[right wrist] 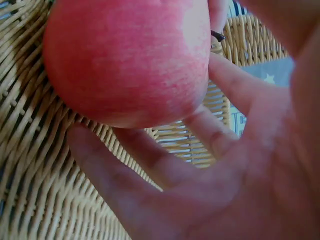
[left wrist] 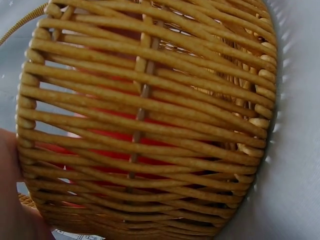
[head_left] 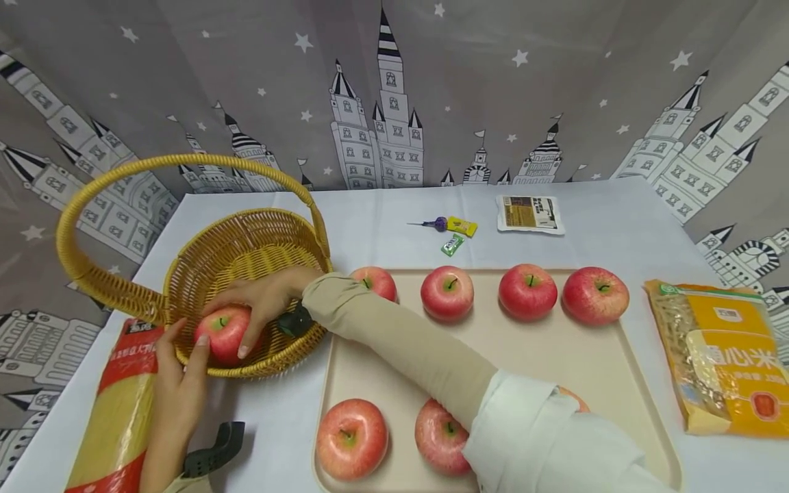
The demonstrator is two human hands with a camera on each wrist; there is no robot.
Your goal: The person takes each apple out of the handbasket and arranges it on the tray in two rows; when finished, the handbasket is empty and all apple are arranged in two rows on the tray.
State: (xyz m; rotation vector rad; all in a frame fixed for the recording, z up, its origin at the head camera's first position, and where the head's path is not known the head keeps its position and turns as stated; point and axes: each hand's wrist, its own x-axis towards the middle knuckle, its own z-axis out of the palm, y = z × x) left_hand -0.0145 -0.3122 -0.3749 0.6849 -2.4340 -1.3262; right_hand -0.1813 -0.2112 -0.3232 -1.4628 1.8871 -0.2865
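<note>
Red apples lie nearest us on the tray (head_left: 592,383): two at its front edge, with our right sleeve crossing above them. Beside the tray our left hand (head_left: 179,390) steadies the basket (head_left: 246,253), fingers straight against its outer wall. Inside, our right hand (head_left: 265,298) curls its fingers around the apple (head_left: 223,333), which rests on the wicker floor near the front rim. Farther back, four more apples line the tray's rear edge. A yellow packet (head_left: 721,356) lies at far right.
</note>
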